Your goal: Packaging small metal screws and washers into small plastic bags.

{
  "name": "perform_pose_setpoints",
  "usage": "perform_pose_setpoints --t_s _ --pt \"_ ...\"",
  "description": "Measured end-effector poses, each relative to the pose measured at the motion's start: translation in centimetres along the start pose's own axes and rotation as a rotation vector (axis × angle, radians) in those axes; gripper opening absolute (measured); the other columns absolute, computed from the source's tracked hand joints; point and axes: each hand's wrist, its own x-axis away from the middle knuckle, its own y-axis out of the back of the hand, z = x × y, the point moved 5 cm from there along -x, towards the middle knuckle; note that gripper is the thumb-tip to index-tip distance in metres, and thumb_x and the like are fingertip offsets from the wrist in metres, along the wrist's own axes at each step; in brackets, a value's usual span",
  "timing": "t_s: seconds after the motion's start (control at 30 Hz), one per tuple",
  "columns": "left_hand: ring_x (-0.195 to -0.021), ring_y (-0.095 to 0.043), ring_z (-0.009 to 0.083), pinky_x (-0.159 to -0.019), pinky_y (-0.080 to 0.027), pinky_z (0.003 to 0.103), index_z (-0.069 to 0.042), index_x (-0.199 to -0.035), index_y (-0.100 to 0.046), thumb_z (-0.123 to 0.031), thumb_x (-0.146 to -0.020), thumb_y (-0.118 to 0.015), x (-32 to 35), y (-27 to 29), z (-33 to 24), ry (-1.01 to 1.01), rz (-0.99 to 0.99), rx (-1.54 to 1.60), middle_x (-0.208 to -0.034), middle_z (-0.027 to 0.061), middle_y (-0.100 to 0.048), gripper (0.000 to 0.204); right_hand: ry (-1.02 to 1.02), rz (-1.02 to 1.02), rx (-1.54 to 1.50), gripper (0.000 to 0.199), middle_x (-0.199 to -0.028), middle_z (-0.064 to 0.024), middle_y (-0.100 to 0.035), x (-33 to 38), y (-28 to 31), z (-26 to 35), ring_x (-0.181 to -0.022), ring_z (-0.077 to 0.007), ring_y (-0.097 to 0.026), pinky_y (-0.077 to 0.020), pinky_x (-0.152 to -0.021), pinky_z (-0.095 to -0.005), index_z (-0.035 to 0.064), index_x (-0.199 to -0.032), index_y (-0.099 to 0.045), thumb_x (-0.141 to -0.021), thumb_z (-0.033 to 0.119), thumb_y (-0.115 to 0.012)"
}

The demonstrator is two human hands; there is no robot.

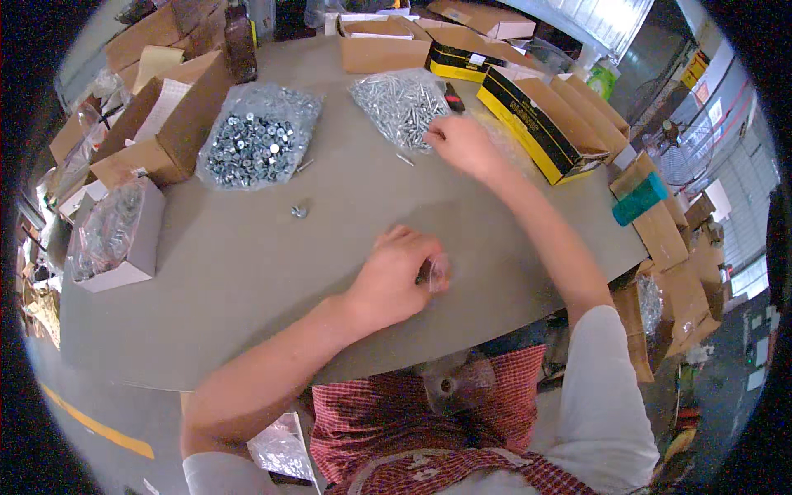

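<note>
Over the near middle of the table (247, 313), my left hand (400, 272) is curled closed around a small piece of clear plastic (437, 271), which looks like a little bag; its contents are hidden. My right hand (462, 142) reaches to the right edge of a clear bag of thin silver metal pins (394, 103). Its thumb and fingertips are pinched together there, and what they hold is too small to make out. One loose pin (405, 159) lies just below that bag. Left of my hands sits a small metal fastener (299, 211).
A clear bag of short metal fasteners (256, 148) lies at the left, a pin (306, 165) beside it. Open cardboard boxes (384, 54) line the back. A black-and-yellow box (536, 124) stands right, a white box of plastic bags (136, 256) left. A red-and-black tool (453, 97) lies behind my right hand.
</note>
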Motion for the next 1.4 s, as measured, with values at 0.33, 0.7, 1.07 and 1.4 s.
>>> perform_pose_setpoints --t_s 0.33,0.7,1.07,1.4 --pt "-0.081 -0.059 0.0346 -0.085 -0.044 0.044 -0.008 -0.082 -0.057 -0.018 -0.076 -0.072 0.6 -0.5 0.7 -0.015 -0.031 -0.034 -0.079 0.0122 -0.062 0.019 0.191 -0.194 -0.122 0.021 -0.097 -0.0167 -0.066 1.6 -2.4 -1.3 -0.098 -0.0362 -0.063 -0.0495 -0.088 -0.0457 0.0079 -0.097 -0.070 -0.077 0.009 -0.061" --pt "-0.082 -0.059 0.0345 -0.082 -0.044 0.044 -0.007 -0.081 -0.057 -0.017 -0.075 -0.071 0.6 -0.4 0.9 -0.062 -0.065 -0.032 -0.077 0.0126 -0.061 0.018 0.313 -0.003 -0.114 0.023 -0.085 -0.0145 -0.068 -1.2 -1.8 -1.0 -0.082 -0.0288 -0.066 -0.0524 -0.075 -0.0397 0.0074 -0.092 -0.072 -0.074 0.022 -0.073" --pt "-0.084 -0.058 0.0352 -0.085 -0.043 0.045 -0.009 -0.081 -0.059 -0.016 -0.077 -0.065 0.7 -0.7 0.6 0.029 -0.071 -0.102 -0.078 0.0125 -0.062 0.010 0.133 0.105 -0.300 0.026 -0.086 -0.0131 -0.069 -0.5 -1.4 0.7 -0.079 -0.0235 -0.065 -0.0512 -0.072 -0.0376 0.0034 -0.091 -0.072 -0.075 0.024 -0.074" --pt "-0.073 -0.060 0.0231 -0.070 -0.048 0.036 -0.008 -0.078 -0.061 -0.016 -0.077 -0.074 0.6 0.8 0.6 0.180 -0.177 0.203 -0.076 0.0099 -0.064 0.015 0.235 0.040 0.100 0.023 -0.078 -0.0144 -0.070 2.1 -1.6 4.1 -0.075 -0.0300 -0.069 -0.0544 -0.070 -0.0415 0.0021 -0.082 -0.071 -0.079 0.024 -0.065"
